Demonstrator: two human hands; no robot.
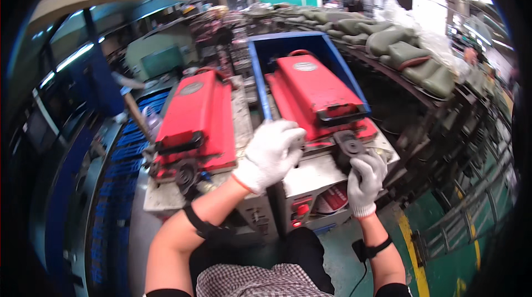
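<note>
At the front edge of the white, stained bench top, nr its R corner, the dark grey, round-ended fitting w/ a ringed centre sits just ahead of the long, red, box-shaped machine. My R hand in a white knit glove has its fingers bent at the fitting's near edge; looks like contact, but can't tell if they're clamped on it. My L hand in a matching glove hangs by the bench top's front L corner, fingers curled; too blurred to tell if it's pinching anything.

IMO, R should work the fitting w/ steady, even pressure, no jerk. L fingertips are best kept clear of the black front handle & the edge below it. Red switch is lit, so prob. powered: treat the housing as poss. hot.
</note>
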